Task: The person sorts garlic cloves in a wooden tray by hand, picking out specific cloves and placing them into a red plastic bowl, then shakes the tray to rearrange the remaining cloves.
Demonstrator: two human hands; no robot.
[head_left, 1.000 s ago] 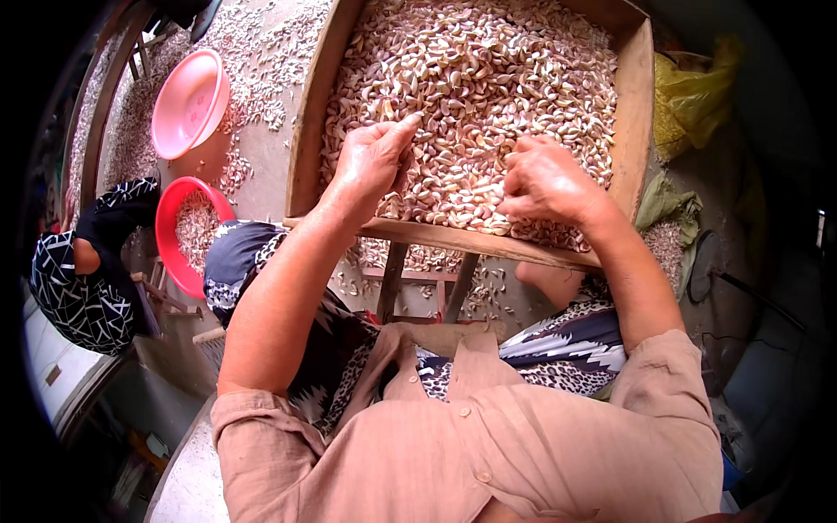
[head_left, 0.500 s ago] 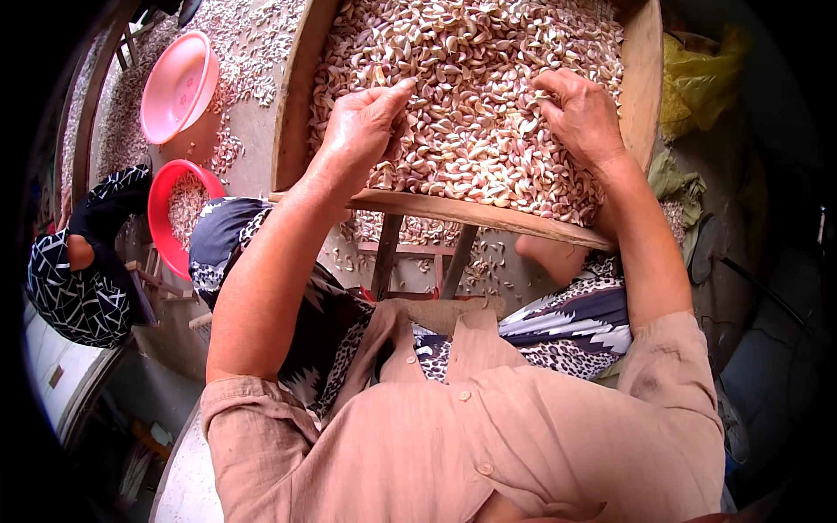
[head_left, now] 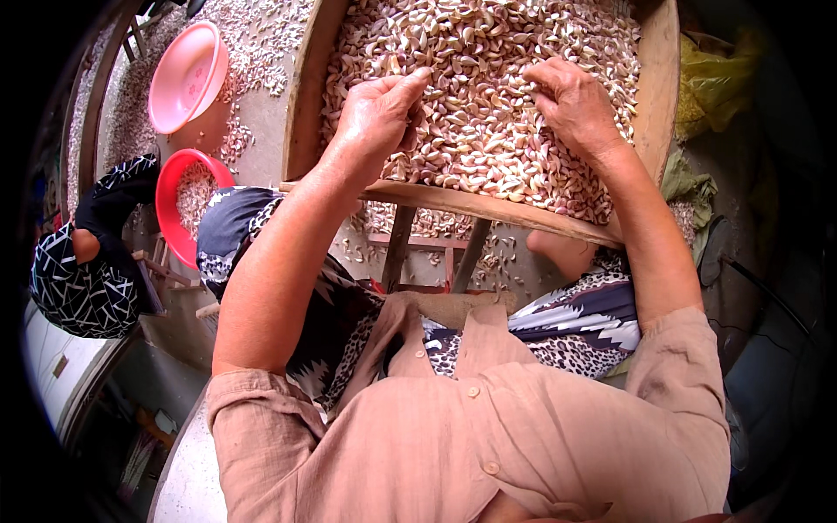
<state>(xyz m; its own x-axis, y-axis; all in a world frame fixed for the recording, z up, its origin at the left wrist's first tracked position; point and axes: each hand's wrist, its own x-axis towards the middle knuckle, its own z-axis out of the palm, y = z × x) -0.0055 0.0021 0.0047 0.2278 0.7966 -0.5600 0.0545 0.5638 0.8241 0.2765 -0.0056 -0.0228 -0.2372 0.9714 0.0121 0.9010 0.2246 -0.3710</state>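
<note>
The garlic cloves [head_left: 485, 122] lie below and between the hands, their long axes pointing every way, neither hand clearly nearer. The left hand [head_left: 377, 115] is curled, thumb along forefinger; the right hand [head_left: 575, 105] has thumb and forefinger bent, slightly parted (whether either holds a clove, I cannot tell). Compared with a second ago, the right hand reaches farther beyond the wooden tray's near rim [head_left: 488, 207].

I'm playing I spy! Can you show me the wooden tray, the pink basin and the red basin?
Wooden tray [head_left: 657, 87]: head view, on its right side wall.
Pink basin [head_left: 181, 84]: head view, on its inside.
Red basin [head_left: 167, 211]: head view, on its left side.
</note>
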